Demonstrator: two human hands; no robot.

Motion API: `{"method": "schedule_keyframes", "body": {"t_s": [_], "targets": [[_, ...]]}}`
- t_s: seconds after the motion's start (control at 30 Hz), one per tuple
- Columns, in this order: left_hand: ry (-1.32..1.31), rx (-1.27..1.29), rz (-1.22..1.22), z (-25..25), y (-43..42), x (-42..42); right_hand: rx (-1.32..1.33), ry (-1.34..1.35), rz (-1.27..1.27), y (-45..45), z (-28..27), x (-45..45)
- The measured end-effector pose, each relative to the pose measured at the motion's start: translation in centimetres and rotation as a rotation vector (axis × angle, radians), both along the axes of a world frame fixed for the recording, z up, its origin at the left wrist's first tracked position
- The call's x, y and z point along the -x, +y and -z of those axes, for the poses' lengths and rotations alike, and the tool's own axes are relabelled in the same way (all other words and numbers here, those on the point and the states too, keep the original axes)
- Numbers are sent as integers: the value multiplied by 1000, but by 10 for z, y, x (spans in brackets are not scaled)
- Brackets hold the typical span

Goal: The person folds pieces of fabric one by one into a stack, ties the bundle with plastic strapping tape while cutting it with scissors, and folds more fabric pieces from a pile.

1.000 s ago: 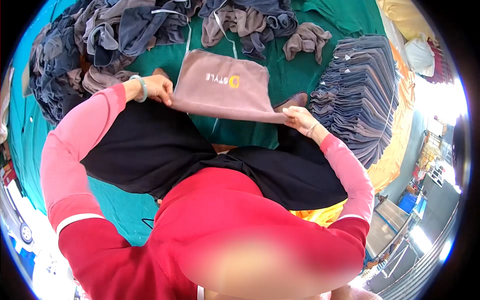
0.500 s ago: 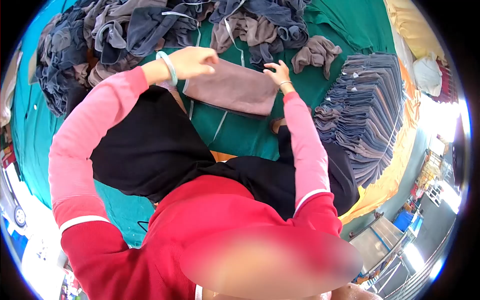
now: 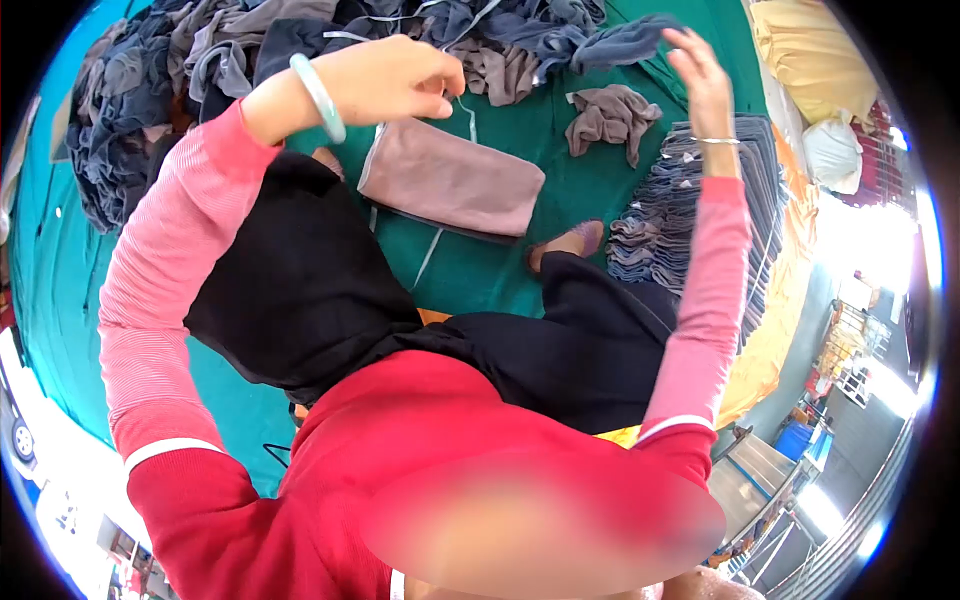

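My left hand (image 3: 385, 82), with a pale green bangle at the wrist, hovers over the upper left of a folded pinkish-brown towel (image 3: 450, 180). Its fingers are half curled, thumb and forefinger apart, with nothing visible between them. Darker cloth shows under the towel's near edge. Out to the right, my right hand (image 3: 700, 75) is raised, its fingertips at the end of a dark blue towel (image 3: 625, 43) that stretches from the heap. Hidden fingers leave the grip partly unseen. A crumpled brown towel (image 3: 612, 120) lies below that blue one.
Heaped grey, blue and brown towels (image 3: 125, 120) spread along the far side and left. Folded towels stand in a long tied row (image 3: 690, 200) at the right. A white strap (image 3: 428, 258) runs beneath the folded towel over the green sheet (image 3: 480, 270). My foot (image 3: 570, 245) is beside it.
My right hand has left the folded towel's edge, swinging right and up to a blue towel, which now extends from the heap. My left hand has lifted slightly off the folded towel.
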State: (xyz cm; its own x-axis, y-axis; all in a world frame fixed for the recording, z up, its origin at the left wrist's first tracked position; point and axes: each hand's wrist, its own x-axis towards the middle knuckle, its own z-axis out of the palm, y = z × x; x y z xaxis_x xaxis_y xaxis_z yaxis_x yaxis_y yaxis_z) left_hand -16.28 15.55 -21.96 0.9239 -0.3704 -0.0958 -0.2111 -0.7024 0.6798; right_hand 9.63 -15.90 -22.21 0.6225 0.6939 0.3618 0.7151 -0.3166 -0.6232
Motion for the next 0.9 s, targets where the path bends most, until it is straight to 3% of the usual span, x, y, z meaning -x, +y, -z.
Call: {"method": "schedule_keyframes", "body": {"t_s": [0.03, 0.07, 0.2, 0.23, 0.27, 0.33, 0.4, 0.47, 0.53, 0.63, 0.67, 0.73, 0.87, 0.9], "targets": [[9, 55, -11, 1, 1, -5, 15, 42, -38, -4, -30, 9], [19, 110, -21, 2, 0, -10, -256, 388, -49, -4, -51, 22], [-79, 167, -195, 25, -8, -35, -399, 379, -217, -6, -134, 72], [-268, 213, -205, 36, -14, -45, -374, 422, -323, -5, -155, 80], [-458, 257, -213, 48, -21, -57, -546, 580, -434, -2, -173, 86], [-631, 291, -367, 54, -47, -80, -641, 427, -426, 21, -194, 122], [-432, 704, -235, 32, -69, -81, -610, 431, -381, 34, -190, 130], [-277, 824, -92, 8, -67, -64, -549, 453, -277, 43, -175, 128], [397, 1709, -95, 14, -80, -58, -487, 473, -172, 50, -156, 124], [-208, 1379, -223, -18, -83, -38, -392, 553, -60, 54, -122, 134], [-213, 1380, -223, -22, -83, -36, -363, 613, -53, 50, -107, 147], [35, 1498, -233, -27, -84, -31, -241, 566, 21, 47, -81, 172], [573, 1683, -243, -31, -91, -25, -5, 186, 30, 44, -52, 188], [713, 1719, -238, -32, -93, -25, -87, 346, 32, 44, -48, 186]]}}
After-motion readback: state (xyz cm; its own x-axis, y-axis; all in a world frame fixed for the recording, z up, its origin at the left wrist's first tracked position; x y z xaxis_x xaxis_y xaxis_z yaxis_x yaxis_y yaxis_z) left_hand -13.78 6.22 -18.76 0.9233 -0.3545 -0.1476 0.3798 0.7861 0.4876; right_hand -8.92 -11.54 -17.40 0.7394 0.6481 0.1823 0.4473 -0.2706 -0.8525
